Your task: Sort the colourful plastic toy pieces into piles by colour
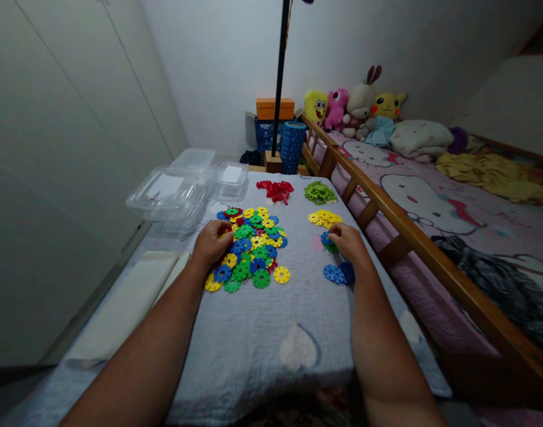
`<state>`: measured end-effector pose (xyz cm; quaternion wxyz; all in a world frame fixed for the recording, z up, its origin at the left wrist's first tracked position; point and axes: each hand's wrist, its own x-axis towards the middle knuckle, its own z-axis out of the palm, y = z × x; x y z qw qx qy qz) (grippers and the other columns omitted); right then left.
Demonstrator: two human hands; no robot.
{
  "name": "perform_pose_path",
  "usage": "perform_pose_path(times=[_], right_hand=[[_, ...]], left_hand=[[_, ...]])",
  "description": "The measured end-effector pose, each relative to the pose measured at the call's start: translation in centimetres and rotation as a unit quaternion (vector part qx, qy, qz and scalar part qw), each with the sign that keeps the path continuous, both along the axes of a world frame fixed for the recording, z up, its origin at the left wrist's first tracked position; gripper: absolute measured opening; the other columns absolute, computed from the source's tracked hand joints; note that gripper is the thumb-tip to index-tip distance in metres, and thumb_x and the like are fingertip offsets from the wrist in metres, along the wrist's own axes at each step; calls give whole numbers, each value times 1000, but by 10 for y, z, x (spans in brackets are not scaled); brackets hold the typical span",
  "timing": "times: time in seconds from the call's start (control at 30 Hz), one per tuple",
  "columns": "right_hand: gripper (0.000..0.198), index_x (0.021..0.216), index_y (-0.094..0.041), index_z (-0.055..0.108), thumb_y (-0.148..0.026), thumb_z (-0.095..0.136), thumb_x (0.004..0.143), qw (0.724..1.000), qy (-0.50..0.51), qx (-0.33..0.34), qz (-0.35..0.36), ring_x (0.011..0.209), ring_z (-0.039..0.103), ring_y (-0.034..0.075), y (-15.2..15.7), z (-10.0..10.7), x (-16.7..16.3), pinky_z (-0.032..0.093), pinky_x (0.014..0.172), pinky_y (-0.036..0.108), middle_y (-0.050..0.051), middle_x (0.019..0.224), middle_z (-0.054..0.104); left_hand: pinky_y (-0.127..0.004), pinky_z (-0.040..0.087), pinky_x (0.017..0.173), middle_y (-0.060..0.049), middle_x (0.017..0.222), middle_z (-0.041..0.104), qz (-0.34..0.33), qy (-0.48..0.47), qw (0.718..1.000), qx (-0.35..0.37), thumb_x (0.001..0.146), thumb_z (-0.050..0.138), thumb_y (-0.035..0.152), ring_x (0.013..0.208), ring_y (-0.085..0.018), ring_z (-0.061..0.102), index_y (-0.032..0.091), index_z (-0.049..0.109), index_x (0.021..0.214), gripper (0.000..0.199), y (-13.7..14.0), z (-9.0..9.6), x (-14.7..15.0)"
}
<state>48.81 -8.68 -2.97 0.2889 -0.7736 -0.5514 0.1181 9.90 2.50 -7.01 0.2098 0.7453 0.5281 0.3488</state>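
A mixed pile of notched plastic snowflake discs [257,242] in yellow, green, blue and red lies mid-table. At its left edge my left hand [213,242] has its fingers curled down among the discs; what they pinch is hidden. My right hand [348,242], on the table's right side, pinches a blue snowflake disc [326,238] above green discs [332,248]. Just beyond it is a heap of yellow discs [324,217]. Nearer me, a group of blue discs [333,273] is partly in shadow by my right wrist.
Red pieces [276,190] and light green pieces [319,193] form heaps at the table's far end. Clear plastic containers [173,193] stand at the left, behind a folded cream cloth [129,302]. A wooden bed rail [378,204] borders the right side.
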Motion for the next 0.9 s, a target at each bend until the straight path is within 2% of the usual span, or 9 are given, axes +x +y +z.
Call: perform_pose_path(times=[0.13, 0.3, 0.47, 0.53, 0.6, 0.73, 0.8, 0.9], right_hand=[[14, 85, -22, 72, -20, 60, 78, 999, -44, -29, -11, 82, 64, 19, 2, -6, -1, 43, 74, 29, 3, 85, 73], [18, 90, -22, 75, -18, 58, 83, 986, -146, -55, -64, 95, 62, 24, 2, -9, -9, 41, 80, 34, 7, 101, 75], [20, 97, -20, 75, -19, 57, 88, 980, -181, -43, -72, 105, 59, 29, 2, -8, -22, 39, 85, 38, 13, 112, 73], [17, 97, -19, 75, -21, 60, 87, 986, -165, -23, -29, 105, 59, 28, 3, -5, -32, 39, 87, 38, 12, 109, 72], [12, 94, -19, 74, -21, 64, 86, 989, -130, -17, 63, 102, 60, 24, 5, -2, -47, 40, 90, 36, 9, 103, 72], [13, 94, -19, 73, -26, 74, 83, 962, -58, -61, 259, 95, 60, 19, 2, 5, -80, 40, 89, 31, 5, 99, 70], [19, 96, -20, 72, -30, 78, 81, 945, -52, -95, 309, 96, 58, 20, -2, 7, -93, 39, 86, 30, 4, 100, 69], [29, 98, -21, 71, -33, 83, 75, 926, -69, -139, 343, 98, 54, 21, -9, 7, -105, 36, 83, 29, 4, 102, 66]], left_hand=[[-40, 51, 98, -9, 107, 69, 1, 1, 1000, -1, 78, 57, 37, 101, -26, 64, 19, 71, 102, 34, 0, -1, 0], [-40, 52, 95, -8, 106, 69, 6, -1, 1000, -8, 76, 58, 37, 98, -25, 64, 19, 71, 101, 33, 0, -1, 0], [-39, 51, 97, -8, 107, 69, 4, -3, 1000, -2, 77, 57, 37, 102, -26, 64, 19, 70, 99, 32, -1, 0, 1], [-39, 50, 98, -8, 107, 69, 4, -3, 1000, -3, 76, 57, 37, 103, -26, 64, 20, 70, 99, 31, -1, 1, 1], [-40, 51, 98, -8, 107, 69, 3, -5, 1000, -4, 77, 57, 37, 102, -26, 64, 20, 70, 100, 32, -1, 1, 1], [-40, 51, 97, -8, 107, 69, 4, -8, 1000, -5, 77, 57, 37, 101, -26, 64, 20, 70, 100, 31, -1, 1, 1], [-40, 51, 97, -8, 107, 69, 3, -7, 1000, -6, 77, 57, 37, 100, -26, 64, 20, 71, 99, 31, -1, 1, 1], [-40, 51, 97, -8, 106, 69, 3, -6, 1000, -8, 77, 57, 37, 99, -26, 63, 20, 71, 98, 30, -2, 2, 1]])
